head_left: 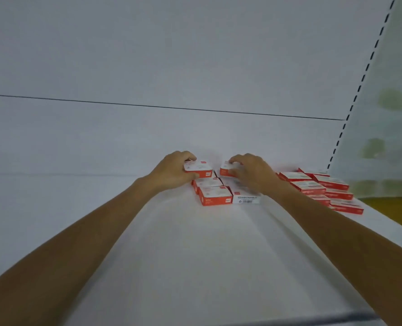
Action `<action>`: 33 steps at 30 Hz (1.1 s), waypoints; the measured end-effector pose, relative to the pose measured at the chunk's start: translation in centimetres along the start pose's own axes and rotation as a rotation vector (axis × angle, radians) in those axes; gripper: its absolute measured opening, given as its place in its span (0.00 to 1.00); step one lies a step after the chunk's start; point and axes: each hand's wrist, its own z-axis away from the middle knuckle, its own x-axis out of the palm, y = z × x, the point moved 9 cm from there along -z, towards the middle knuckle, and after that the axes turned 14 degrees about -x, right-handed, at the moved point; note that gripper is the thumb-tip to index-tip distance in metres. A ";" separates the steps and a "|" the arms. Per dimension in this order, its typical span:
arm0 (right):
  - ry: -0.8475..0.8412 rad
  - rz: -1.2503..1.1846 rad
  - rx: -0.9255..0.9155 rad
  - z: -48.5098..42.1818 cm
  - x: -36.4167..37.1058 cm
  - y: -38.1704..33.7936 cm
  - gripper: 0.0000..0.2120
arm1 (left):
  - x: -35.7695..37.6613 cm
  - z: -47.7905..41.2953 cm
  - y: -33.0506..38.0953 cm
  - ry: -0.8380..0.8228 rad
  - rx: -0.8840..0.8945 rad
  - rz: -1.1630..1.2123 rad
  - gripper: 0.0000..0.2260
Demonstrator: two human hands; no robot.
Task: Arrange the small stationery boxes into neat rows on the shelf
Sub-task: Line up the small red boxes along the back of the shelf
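Note:
Small red-and-white stationery boxes lie on a white shelf (171,243). My left hand (171,171) grips one box (201,169) by its left end, at the back of a short row. My right hand (249,174) holds a second box (226,169) just to the right of it, fingers curled over its top. In front of these lie two more red boxes (215,195) in a line and a box showing its white barcode side (244,198). My right wrist hides part of that group.
A loose pile of several more red boxes (322,189) sits at the shelf's right end. The white back panel (171,67) rises behind, with a slotted upright (360,90) at its right. The shelf's front edge (289,318) runs along the bottom.

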 end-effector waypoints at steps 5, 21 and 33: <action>-0.005 -0.108 -0.120 -1.9 1.7 1.2 0.14 | 3.9 -0.7 0.0 -0.105 -0.079 -0.053 0.19; 0.083 -0.211 -0.584 -5.2 2.1 -14.9 0.16 | -8.7 10.2 -10.1 0.214 -0.434 -0.155 0.17; 0.030 -0.290 -0.773 -4.1 6.6 -37.5 0.19 | -22.1 25.9 -20.2 0.384 -0.590 -0.186 0.15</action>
